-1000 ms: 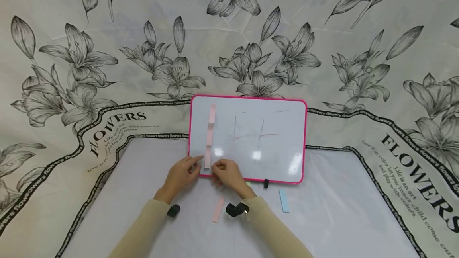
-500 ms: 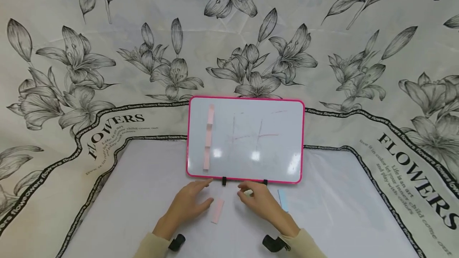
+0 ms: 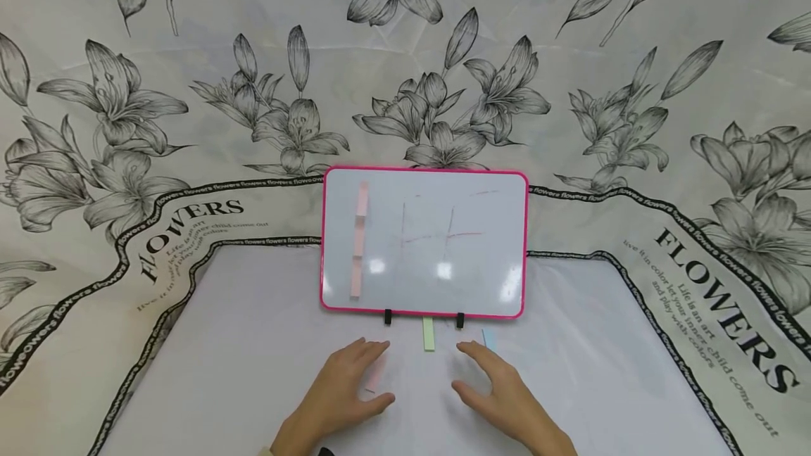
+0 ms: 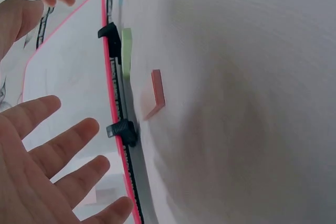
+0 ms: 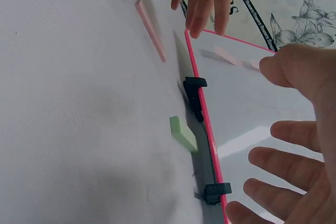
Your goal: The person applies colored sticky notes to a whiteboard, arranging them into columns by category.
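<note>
A whiteboard (image 3: 481,273) with a pink frame stands upright at the back of the table. Three pink sticky strips (image 3: 359,236) run down its left side, end to end in a column. Below the board my left hand (image 3: 338,389) hovers with fingers spread, partly covering a pink sticky-note pad (image 4: 158,88) on the table. My right hand (image 3: 510,396) is also spread and holds nothing; its fingertips overlap a blue strip (image 3: 488,338) in the head view. Between the hands, near the board's foot, lies a green sticky-note pad (image 3: 429,335).
Two black clips (image 3: 388,317) support the board's lower edge. Faint marker lines (image 3: 451,233) cross its middle. White cloth (image 3: 253,329) covers the table, and a flower-printed cloth (image 3: 253,132) rises behind it.
Both hands have left the board's lower left corner, drawn back toward the person and moved apart, fingers spreading. The green pad has come into view; the pink strips stay on the board.
</note>
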`<state>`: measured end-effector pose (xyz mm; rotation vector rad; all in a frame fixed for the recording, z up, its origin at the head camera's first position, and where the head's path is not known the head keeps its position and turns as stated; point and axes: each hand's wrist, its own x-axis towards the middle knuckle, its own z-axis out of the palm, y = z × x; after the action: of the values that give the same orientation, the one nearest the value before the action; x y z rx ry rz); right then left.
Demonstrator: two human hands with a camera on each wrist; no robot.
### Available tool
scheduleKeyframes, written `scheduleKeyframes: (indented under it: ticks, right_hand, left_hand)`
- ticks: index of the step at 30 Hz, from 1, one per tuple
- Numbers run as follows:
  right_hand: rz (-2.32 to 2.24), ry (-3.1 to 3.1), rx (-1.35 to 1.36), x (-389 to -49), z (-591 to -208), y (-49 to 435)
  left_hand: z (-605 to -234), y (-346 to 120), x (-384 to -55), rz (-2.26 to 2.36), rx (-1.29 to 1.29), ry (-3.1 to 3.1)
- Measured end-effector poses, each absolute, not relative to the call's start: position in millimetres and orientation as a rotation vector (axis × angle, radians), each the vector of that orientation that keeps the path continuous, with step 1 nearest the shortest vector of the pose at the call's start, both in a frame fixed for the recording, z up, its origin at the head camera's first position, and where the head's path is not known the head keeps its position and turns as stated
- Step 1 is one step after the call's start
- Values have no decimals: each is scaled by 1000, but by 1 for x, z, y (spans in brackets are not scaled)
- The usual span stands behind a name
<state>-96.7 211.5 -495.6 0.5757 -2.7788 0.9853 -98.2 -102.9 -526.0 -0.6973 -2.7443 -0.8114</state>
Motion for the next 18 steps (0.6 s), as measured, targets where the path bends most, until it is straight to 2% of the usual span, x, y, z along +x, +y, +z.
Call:
scheduleKeyframes:
  ticks: [7, 18]
  right_hand:
    - [1034, -2721, 581, -101, -508, 208]
    - [1328, -2868, 491, -130, -521, 184]
  left_hand:
    - [-532, -116, -90, -822, -571, -2770]
    - [-536, -149, -82, -826, -442, -2737]
